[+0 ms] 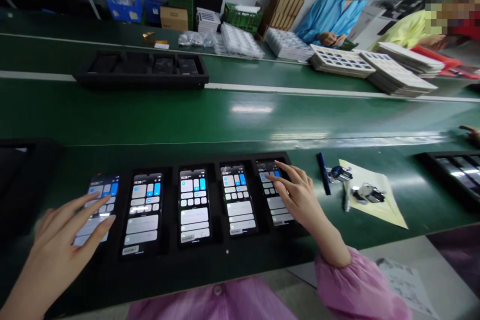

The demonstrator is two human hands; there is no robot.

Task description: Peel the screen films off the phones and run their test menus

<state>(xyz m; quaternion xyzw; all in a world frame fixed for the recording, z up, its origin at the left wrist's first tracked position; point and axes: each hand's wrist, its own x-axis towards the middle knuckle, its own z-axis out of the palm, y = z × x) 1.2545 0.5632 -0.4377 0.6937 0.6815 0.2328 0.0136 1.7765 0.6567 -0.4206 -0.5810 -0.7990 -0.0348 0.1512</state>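
Several lit smartphones lie face up in a row in a black tray (195,259), each showing a control panel screen with the time 15:38. Over the leftmost phone (113,187) hovers my left hand (62,242), fingers spread and covering part of the screen; whether they touch the glass I cannot tell. My right hand (300,195) is at the rightmost phone (276,205), its fingers stretched out toward the upper part of the display. Neither hand grips anything. Between them rest the second phone (141,222), the middle phone (194,215) and the fourth phone (240,207).
Right of the tray are a blue pen (324,174), metal clip-like items (369,193) and yellow paper (392,202). Another black tray (457,175) stands far right. Across the green bench sit a black tray (142,80) and stacked white trays (343,62); co-workers (326,15) are behind.
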